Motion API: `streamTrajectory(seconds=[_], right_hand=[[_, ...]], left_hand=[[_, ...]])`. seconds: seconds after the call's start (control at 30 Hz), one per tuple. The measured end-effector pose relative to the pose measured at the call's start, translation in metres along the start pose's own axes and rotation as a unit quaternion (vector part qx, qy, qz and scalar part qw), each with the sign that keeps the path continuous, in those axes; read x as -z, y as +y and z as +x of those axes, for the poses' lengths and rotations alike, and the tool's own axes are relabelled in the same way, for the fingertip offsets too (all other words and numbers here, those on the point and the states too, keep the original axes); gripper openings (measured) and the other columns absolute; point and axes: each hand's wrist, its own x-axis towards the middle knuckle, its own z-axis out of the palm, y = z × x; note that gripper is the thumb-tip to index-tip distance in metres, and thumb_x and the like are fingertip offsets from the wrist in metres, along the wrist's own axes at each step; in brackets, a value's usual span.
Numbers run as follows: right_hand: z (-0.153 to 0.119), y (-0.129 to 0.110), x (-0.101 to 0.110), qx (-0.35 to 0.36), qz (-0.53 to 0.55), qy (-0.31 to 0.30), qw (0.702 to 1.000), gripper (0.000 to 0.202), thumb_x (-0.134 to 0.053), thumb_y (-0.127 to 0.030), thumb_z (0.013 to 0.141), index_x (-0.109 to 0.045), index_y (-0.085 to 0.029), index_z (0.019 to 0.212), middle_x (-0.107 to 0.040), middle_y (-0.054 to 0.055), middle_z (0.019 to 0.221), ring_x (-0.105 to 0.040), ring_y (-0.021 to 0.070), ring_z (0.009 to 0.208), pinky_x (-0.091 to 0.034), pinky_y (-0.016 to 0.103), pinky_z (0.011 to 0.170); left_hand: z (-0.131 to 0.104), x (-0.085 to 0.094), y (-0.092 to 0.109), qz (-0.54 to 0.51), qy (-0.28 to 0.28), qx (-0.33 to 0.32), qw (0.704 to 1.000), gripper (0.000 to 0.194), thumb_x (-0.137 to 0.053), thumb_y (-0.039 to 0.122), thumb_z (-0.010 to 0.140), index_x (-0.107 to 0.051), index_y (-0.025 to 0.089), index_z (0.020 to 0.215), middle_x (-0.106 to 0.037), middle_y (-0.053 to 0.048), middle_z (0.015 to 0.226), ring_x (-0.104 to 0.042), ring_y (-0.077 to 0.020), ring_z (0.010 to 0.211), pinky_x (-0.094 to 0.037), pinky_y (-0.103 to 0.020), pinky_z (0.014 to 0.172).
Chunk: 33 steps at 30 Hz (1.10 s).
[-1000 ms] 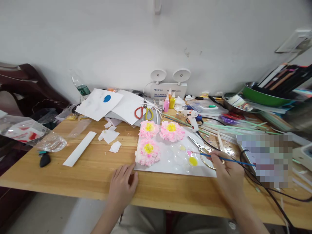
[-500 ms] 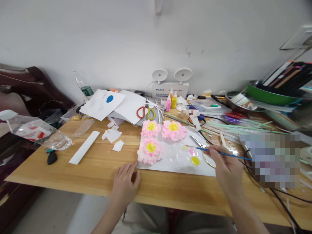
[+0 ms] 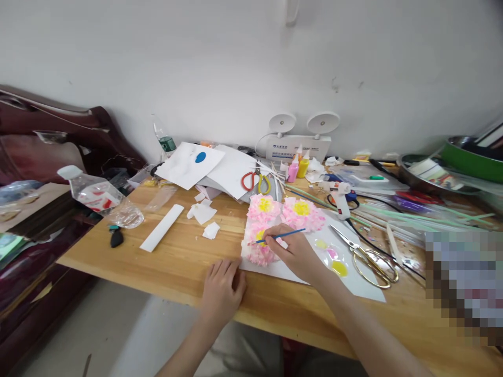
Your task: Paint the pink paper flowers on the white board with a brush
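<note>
Right hand (image 3: 288, 250) holding blue paintbrush (image 3: 286, 233) over pink-and-yellow flower (image 3: 261, 256), left hand (image 3: 223, 288) on table (image 3: 188, 277)

Smooth wood here, pale and grained, a soft sheen across the table (image 3: 176, 272)! Over its left edge, a clear plastic bottle (image 3: 129, 214), glossy and crinkled. Toward the near edge, ruffled, rough pink flowers (image 3: 304, 217), paper or cloth, can't tell, on a smooth white sheet (image 3: 365, 288). Glossy clear plastic on the palette (image 3: 324, 257), polished metal on the scissors (image 3: 353, 246). Near the far edge, matt white paper (image 3: 188, 170) and shiny plastic squeeze bottles (image 3: 293, 172).
</note>
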Motion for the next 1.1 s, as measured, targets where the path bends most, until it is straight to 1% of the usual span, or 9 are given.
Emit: streamTrajectory(seconds=[0.1, 0.2, 0.37, 0.53, 0.63, 0.73, 0.87, 0.97, 1.1], right_hand=[[-0.003, 0.001, -0.004, 0.034, -0.037, 0.011, 0.999, 0.014, -0.047, -0.019, 0.086, -0.061, -0.019, 0.084, -0.066, 0.004, 0.079, -0.059, 0.0169, 0.076, -0.046, 0.031, 0.071], [-0.008, -0.002, -0.004, 0.060, -0.058, 0.007, 0.997, 0.014, -0.046, -0.018, 0.087, -0.060, -0.019, 0.084, -0.066, 0.004, 0.079, -0.058, 0.0169, 0.076, -0.046, 0.032, 0.071], [-0.018, -0.006, -0.004, 0.062, -0.056, 0.021, 0.996, 0.013, -0.046, -0.018, 0.087, -0.059, -0.020, 0.084, -0.066, 0.003, 0.079, -0.058, 0.0163, 0.076, -0.047, 0.030, 0.069], [-0.025, -0.008, -0.010, 0.066, -0.054, 0.033, 0.996, 0.014, -0.047, -0.018, 0.088, -0.060, -0.021, 0.085, -0.066, 0.003, 0.079, -0.059, 0.0165, 0.076, -0.047, 0.031, 0.070], [-0.030, -0.009, -0.014, 0.073, -0.059, 0.047, 0.995, 0.014, -0.048, -0.018, 0.087, -0.061, -0.021, 0.088, -0.067, 0.003, 0.079, -0.059, 0.0167, 0.077, -0.048, 0.031, 0.070], [-0.034, -0.010, -0.016, 0.078, -0.060, 0.079, 0.992, 0.013, -0.048, -0.017, 0.087, -0.060, -0.021, 0.087, -0.067, 0.002, 0.079, -0.059, 0.0166, 0.076, -0.048, 0.031, 0.070], [-0.041, -0.011, -0.019, 0.079, -0.062, 0.086, 0.991, 0.013, -0.048, -0.015, 0.087, -0.059, -0.022, 0.088, -0.066, 0.002, 0.079, -0.058, 0.0164, 0.076, -0.048, 0.032, 0.070], [-0.045, -0.011, -0.022, 0.071, -0.064, 0.111, 0.989, 0.013, -0.048, -0.013, 0.087, -0.058, -0.022, 0.089, -0.066, 0.003, 0.079, -0.058, 0.0170, 0.076, -0.048, 0.034, 0.069], [-0.046, -0.010, -0.024, 0.075, -0.085, 0.126, 0.985, 0.013, -0.049, -0.013, 0.086, -0.058, -0.022, 0.089, -0.066, 0.003, 0.078, -0.057, 0.0171, 0.075, -0.047, 0.033, 0.069]], left_hand=[[0.000, 0.000, 0.000, -0.003, -0.009, 0.004, 1.000, 0.024, -0.044, 0.024, 0.087, -0.057, 0.018, 0.107, -0.060, -0.006, 0.088, -0.054, -0.0215, 0.087, -0.041, -0.038, 0.078], [-0.001, 0.000, 0.000, -0.001, -0.008, 0.002, 1.000, 0.025, -0.044, 0.024, 0.087, -0.057, 0.017, 0.107, -0.060, -0.005, 0.090, -0.054, -0.0216, 0.088, -0.041, -0.039, 0.079], [-0.002, 0.002, 0.000, 0.000, -0.002, -0.010, 1.000, 0.025, -0.044, 0.024, 0.087, -0.057, 0.017, 0.108, -0.061, -0.005, 0.090, -0.055, -0.0207, 0.087, -0.042, -0.038, 0.078], [-0.002, 0.002, 0.001, 0.004, 0.007, -0.007, 1.000, 0.026, -0.045, 0.023, 0.087, -0.057, 0.018, 0.109, -0.062, -0.005, 0.093, -0.055, -0.0206, 0.088, -0.042, -0.037, 0.079], [-0.003, 0.001, 0.000, 0.003, 0.003, -0.006, 1.000, 0.026, -0.045, 0.023, 0.086, -0.057, 0.018, 0.109, -0.062, -0.005, 0.093, -0.055, -0.0210, 0.090, -0.042, -0.038, 0.080], [-0.002, 0.001, 0.000, 0.002, -0.003, -0.005, 1.000, 0.027, -0.045, 0.022, 0.087, -0.056, 0.018, 0.110, -0.062, -0.005, 0.093, -0.055, -0.0213, 0.090, -0.041, -0.038, 0.080], [-0.002, 0.002, 0.001, -0.001, -0.012, 0.001, 1.000, 0.027, -0.044, 0.023, 0.087, -0.056, 0.018, 0.111, -0.062, -0.005, 0.093, -0.055, -0.0217, 0.090, -0.041, -0.039, 0.080], [-0.001, 0.003, 0.002, -0.004, -0.019, 0.004, 1.000, 0.027, -0.044, 0.023, 0.087, -0.056, 0.018, 0.111, -0.062, -0.005, 0.092, -0.055, -0.0217, 0.089, -0.041, -0.039, 0.080], [-0.001, 0.003, 0.002, -0.005, -0.018, 0.005, 1.000, 0.027, -0.044, 0.023, 0.087, -0.056, 0.018, 0.111, -0.062, -0.005, 0.092, -0.055, -0.0219, 0.090, -0.041, -0.040, 0.081]])
